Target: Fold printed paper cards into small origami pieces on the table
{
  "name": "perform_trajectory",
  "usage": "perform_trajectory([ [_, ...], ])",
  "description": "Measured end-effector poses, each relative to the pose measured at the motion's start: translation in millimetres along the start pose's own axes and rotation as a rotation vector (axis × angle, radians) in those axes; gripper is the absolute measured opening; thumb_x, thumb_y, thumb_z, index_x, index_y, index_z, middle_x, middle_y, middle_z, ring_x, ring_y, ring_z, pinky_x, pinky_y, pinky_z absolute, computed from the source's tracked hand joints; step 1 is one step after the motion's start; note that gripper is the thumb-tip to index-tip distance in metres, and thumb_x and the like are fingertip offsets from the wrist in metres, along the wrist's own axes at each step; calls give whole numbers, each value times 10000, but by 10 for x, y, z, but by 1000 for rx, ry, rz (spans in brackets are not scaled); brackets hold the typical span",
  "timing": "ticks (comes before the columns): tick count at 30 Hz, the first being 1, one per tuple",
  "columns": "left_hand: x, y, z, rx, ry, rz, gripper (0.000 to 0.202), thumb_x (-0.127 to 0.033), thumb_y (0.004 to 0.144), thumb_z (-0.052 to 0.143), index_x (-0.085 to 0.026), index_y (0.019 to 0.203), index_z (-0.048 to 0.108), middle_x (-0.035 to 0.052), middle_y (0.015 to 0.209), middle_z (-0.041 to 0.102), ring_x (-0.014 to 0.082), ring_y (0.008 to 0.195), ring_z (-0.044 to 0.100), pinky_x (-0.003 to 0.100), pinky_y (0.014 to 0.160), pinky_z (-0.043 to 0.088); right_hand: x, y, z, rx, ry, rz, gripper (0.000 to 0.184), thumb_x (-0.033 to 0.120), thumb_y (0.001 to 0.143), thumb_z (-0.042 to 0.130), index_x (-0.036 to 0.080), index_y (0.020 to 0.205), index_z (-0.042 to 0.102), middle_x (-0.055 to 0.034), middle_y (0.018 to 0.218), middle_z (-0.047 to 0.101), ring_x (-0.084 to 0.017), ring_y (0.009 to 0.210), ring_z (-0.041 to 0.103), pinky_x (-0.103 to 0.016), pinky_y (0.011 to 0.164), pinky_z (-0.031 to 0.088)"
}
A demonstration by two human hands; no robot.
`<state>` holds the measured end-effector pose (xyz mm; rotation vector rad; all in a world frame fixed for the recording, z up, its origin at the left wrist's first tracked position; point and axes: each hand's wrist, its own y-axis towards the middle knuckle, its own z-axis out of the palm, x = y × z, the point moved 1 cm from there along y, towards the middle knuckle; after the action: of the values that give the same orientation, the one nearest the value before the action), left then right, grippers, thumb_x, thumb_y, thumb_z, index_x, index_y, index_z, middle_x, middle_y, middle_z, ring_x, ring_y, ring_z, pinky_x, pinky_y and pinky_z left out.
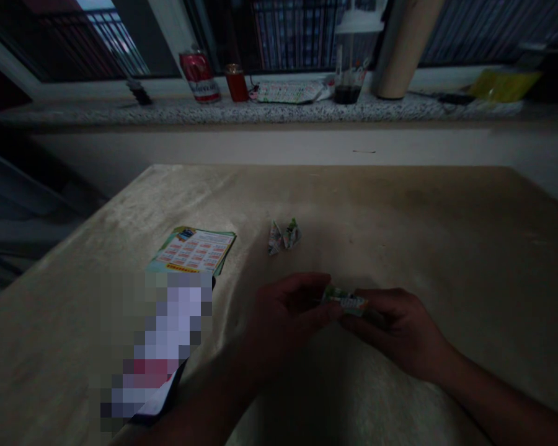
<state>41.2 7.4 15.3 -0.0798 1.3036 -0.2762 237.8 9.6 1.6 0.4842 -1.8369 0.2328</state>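
Both of my hands meet just above the beige table [400,210], pinching one small folded piece of green and white printed paper [346,301] between them. My left hand [286,316] grips its left end with thumb and fingers. My right hand [397,328] holds its right end, fingers curled under it. Two small folded paper pieces [283,236] of the same print lie on the table a little beyond my hands.
A stack of printed leaflets [194,251] lies to the left, with a blurred-out flat object [162,347] in front of it. On the stone windowsill [260,111] stand a red can [199,77], a small red jar [237,82], a plastic cup [353,62] and a cardboard tube [404,49].
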Motion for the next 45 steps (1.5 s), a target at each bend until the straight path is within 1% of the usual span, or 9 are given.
perform_trajectory([
  [4,22,6,-39,94,66,-38,221,-238,718,874,-213,925,803,21,879,813,149,804,753,220,735,579,30,9,-21,13,20,-10,183,319,905,697,178,806,756,-20,694,688,-150,653,622,-257,572,510],
  [8,4,2,-31,57,106,-37,134,-259,722,859,-199,830,808,19,788,795,145,715,726,216,654,542,70,14,-36,30,47,-7,181,338,898,715,185,831,785,-15,679,691,-152,657,640,-257,581,541],
  [15,-29,8,-4,4,95,-78,131,-252,674,868,-190,765,797,15,742,779,145,660,696,236,635,526,35,0,-7,45,101,63,230,405,880,738,183,847,791,-26,711,706,-158,661,642,-272,597,560],
  [27,50,39,-42,-30,-23,-154,229,-300,651,900,-158,694,725,-19,643,694,105,571,617,228,585,479,31,-4,9,134,283,116,180,340,890,732,177,951,781,-45,847,761,-152,747,695,-273,704,582],
  [31,31,49,-46,-41,-118,-133,281,-320,677,891,-150,704,668,-4,683,717,136,632,680,257,631,539,53,16,-29,-7,275,116,200,349,895,726,172,813,766,-33,741,757,-128,652,685,-221,611,558],
  [36,-36,12,-43,-37,78,-58,262,-284,727,847,-156,665,627,8,611,725,126,550,671,230,568,527,98,30,-105,-151,213,118,227,350,919,697,175,783,747,-32,666,759,-127,589,693,-208,563,547],
  [38,-59,3,-60,-14,130,-61,222,-270,723,845,-153,704,658,18,631,741,136,556,686,228,554,528,108,30,-111,-125,224,130,234,362,916,700,176,781,743,-33,653,761,-131,573,702,-208,550,550],
  [42,-104,1,-106,112,178,-87,267,-291,767,831,-147,982,768,71,822,808,194,703,762,282,654,597,104,30,-101,-76,251,142,235,373,905,717,178,779,758,-33,645,763,-132,570,709,-207,550,558],
  [45,-134,0,-122,209,209,-95,191,-314,817,798,-149,914,804,75,818,811,191,713,763,273,672,598,91,27,-96,-74,294,143,202,355,883,748,178,789,772,-32,660,768,-128,586,715,-198,560,568],
])
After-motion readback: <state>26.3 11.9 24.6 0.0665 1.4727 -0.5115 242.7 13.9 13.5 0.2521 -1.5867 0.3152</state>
